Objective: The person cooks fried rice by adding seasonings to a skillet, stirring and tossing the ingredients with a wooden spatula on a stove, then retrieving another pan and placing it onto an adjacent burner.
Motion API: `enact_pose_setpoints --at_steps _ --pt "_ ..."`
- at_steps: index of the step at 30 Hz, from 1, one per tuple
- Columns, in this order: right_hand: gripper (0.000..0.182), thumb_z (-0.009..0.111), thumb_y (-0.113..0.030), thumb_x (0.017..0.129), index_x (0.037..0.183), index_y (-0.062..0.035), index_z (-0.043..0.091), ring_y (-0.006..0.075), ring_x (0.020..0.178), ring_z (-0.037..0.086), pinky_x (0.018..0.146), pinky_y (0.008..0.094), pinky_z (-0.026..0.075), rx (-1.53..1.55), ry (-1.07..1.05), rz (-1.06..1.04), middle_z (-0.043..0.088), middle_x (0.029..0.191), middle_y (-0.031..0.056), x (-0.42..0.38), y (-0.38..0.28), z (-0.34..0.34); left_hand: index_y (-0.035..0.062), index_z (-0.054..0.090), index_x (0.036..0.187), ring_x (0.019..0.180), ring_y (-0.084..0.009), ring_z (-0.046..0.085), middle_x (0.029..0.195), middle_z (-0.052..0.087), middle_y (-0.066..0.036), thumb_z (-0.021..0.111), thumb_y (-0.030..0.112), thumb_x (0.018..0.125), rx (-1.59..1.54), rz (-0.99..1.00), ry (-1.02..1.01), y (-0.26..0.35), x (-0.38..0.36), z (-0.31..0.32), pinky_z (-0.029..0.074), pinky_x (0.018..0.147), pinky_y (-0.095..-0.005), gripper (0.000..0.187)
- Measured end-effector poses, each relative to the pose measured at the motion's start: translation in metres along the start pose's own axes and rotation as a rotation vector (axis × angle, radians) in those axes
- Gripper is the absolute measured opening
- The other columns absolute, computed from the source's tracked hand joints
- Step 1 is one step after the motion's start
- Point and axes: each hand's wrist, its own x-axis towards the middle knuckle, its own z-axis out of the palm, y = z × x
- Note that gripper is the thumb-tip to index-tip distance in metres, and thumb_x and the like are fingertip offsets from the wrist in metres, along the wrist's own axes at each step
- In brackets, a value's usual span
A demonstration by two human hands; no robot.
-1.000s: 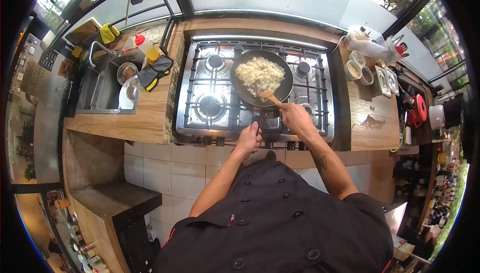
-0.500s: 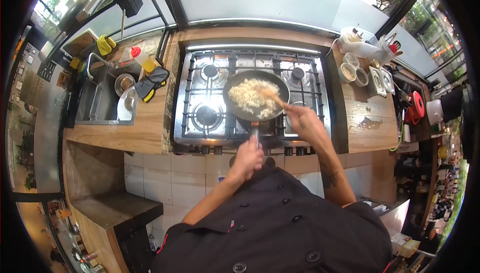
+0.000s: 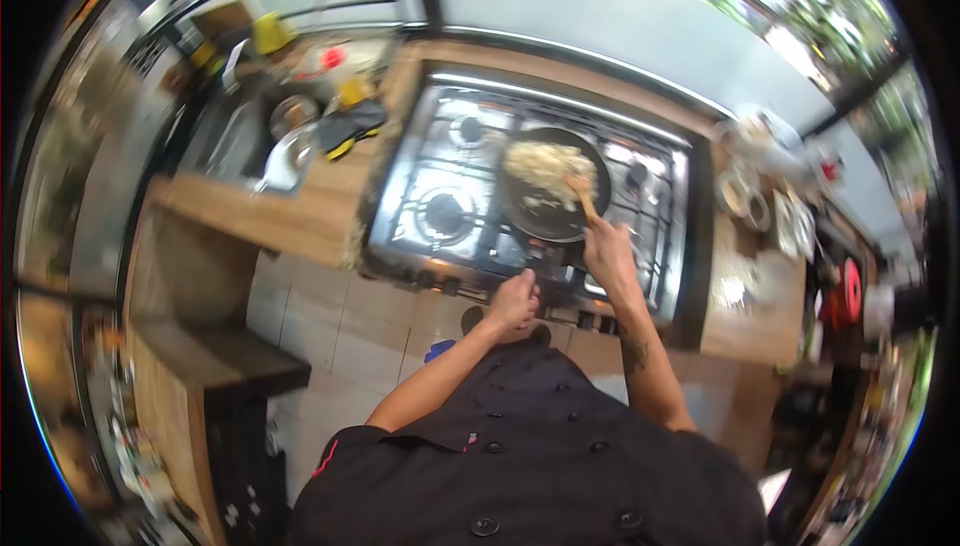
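Observation:
A dark frying pan (image 3: 548, 223) sits on the stove, with pale, crumbly food (image 3: 540, 164) gathered mostly in its far half. My right hand (image 3: 608, 249) grips a wooden spatula (image 3: 586, 196), whose head rests in the food at the pan's right side. My left hand (image 3: 515, 301) is closed at the stove's front edge, beside the knobs and below the pan. Blur hides what its fingers hold, and the pan's handle cannot be made out clearly.
The gas stove (image 3: 405, 231) has several burners. At left are a sink (image 3: 225, 151), a red-capped bottle (image 3: 345, 81) and a black-yellow cloth or glove (image 3: 350, 128). Small containers (image 3: 740, 196) and metal trays (image 3: 795, 226) stand on the right counter (image 3: 750, 321).
The view has turned and blurred. The food has shifted toward the pan's far side, baring its near part. My left hand now appears at the stove's front edge; the spatula has swung more upright.

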Motion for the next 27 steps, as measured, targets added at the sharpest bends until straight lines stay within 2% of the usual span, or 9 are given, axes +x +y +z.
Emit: enact_pose_setpoints --at_steps 4,7,9,10,11,15,18,22,27 --pt "0.045 0.068 -0.017 0.095 0.139 -0.0086 0.062 0.0483 0.117 0.059 0.097 0.0491 0.051 -0.163 -0.051 0.096 0.053 0.130 0.0316 0.000 -0.018 0.014 0.0066 0.050 0.102 0.049 -0.0106 0.047 0.069 0.051 -0.002 0.036 0.057 0.109 -0.051 0.105 -0.041 -0.013 0.025 -0.010 0.040 0.041 -0.0279 0.053" --pt "0.046 0.072 -0.018 0.093 0.137 -0.0055 0.063 0.0418 0.113 0.061 0.099 0.0469 0.049 -0.045 0.097 -0.016 0.057 0.126 0.0273 -0.003 -0.006 0.012 0.0051 0.050 0.104 0.059 -0.0133 0.059 0.074 0.058 -0.006 0.035 0.059 0.108 0.117 0.148 -0.047 0.005 0.003 -0.017 0.048 0.049 -0.0282 0.056" --pt "0.046 0.071 -0.015 0.095 0.138 -0.0033 0.062 0.0365 0.115 0.060 0.099 0.0420 0.049 0.033 0.145 0.055 0.060 0.122 0.0244 -0.003 -0.018 0.007 -0.0011 0.050 0.133 0.070 -0.0153 0.068 0.091 0.068 -0.012 0.043 0.055 0.108 0.466 0.041 -0.021 0.027 -0.017 -0.039 0.056 0.066 -0.0327 0.062" --pt "0.047 0.071 -0.015 0.095 0.139 -0.0014 0.061 0.0342 0.115 0.060 0.098 0.0412 0.048 0.066 0.146 0.095 0.060 0.120 0.0229 -0.003 -0.026 0.002 -0.0014 0.054 0.131 0.070 -0.0155 0.068 0.090 0.069 -0.011 0.048 0.050 0.107 0.643 0.232 0.022 0.030 -0.023 -0.065 0.056 0.067 -0.0333 0.057" --pt "0.049 0.072 -0.015 0.095 0.140 -0.0005 0.060 0.0329 0.112 0.060 0.094 0.0407 0.050 -0.010 0.218 0.025 0.061 0.119 0.0215 -0.001 -0.029 0.005 -0.0017 0.058 0.128 0.070 -0.0157 0.068 0.089 0.070 -0.010 0.052 0.046 0.107 0.816 0.425 0.067 0.033 -0.030 -0.095 0.056 0.067 -0.0339 0.052" --pt "0.045 0.062 -0.012 0.102 0.145 -0.0012 0.055 0.0236 0.111 0.061 0.084 0.0354 0.056 0.118 0.339 0.171 0.059 0.131 0.0164 0.009 -0.102 0.025 0.0024 0.063 0.110 0.067 -0.0147 0.067 0.084 0.069 -0.007 0.056 0.019 0.105 0.137 0.527 0.571 0.181 -0.068 -0.313 0.054 0.057 -0.0295 0.018" --pt "0.040 0.057 -0.006 0.104 0.144 0.0015 0.055 0.0182 0.103 0.062 0.082 0.0317 0.055 0.415 0.446 0.255 0.063 0.120 0.0123 0.023 -0.160 0.083 0.0030 0.060 0.105 0.061 -0.0150 0.063 0.077 0.061 -0.005 0.054 0.031 0.105 -0.066 0.684 0.927 0.324 -0.043 -0.534 0.056 0.056 -0.0301 0.029" --pt "0.034 0.059 -0.007 0.103 0.137 -0.0015 0.062 0.0140 0.101 0.061 0.085 0.0264 0.051 0.368 0.350 0.258 0.064 0.116 0.0088 0.069 -0.302 0.207 -0.0067 0.064 0.113 0.070 -0.0220 0.071 0.088 0.071 -0.015 0.068 0.055 0.094 0.175 0.543 0.844 0.492 0.056 -0.700 0.061 0.061 -0.0322 0.064" --pt "0.031 0.063 0.004 0.095 0.125 -0.0020 0.069 0.0166 0.100 0.063 0.081 0.0293 0.056 0.484 0.036 -0.075 0.062 0.113 0.0096 0.160 -0.475 0.327 -0.0052 0.049 0.128 0.076 -0.0253 0.070 0.096 0.066 -0.020 0.072 0.068 0.086 0.107 0.377 0.467 0.574 0.183 -0.749 0.063 0.070 -0.0354 0.087"
